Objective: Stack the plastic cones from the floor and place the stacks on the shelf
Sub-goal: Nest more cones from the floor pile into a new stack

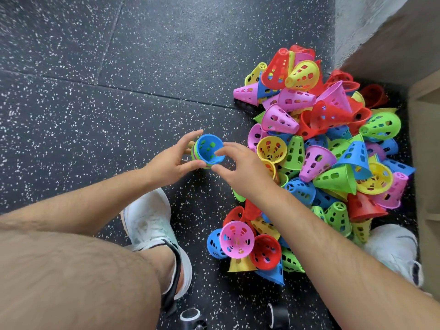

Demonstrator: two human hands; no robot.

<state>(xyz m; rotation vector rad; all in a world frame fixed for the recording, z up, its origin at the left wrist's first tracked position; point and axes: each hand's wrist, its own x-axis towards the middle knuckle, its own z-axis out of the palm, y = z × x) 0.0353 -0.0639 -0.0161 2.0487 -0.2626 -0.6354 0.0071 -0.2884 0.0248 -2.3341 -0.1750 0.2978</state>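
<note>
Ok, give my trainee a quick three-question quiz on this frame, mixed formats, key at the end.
1. True or false: the left hand holds a nested stack of cones.
2. What colour is the innermost cone of that stack? A) red B) blue C) yellow
3. On which side of the person does the loose pile of cones lie?

Key: 1. True; the right hand has its fingers at the rim too. 2. B. 3. On the person's right, beside the wooden shelf unit.
</note>
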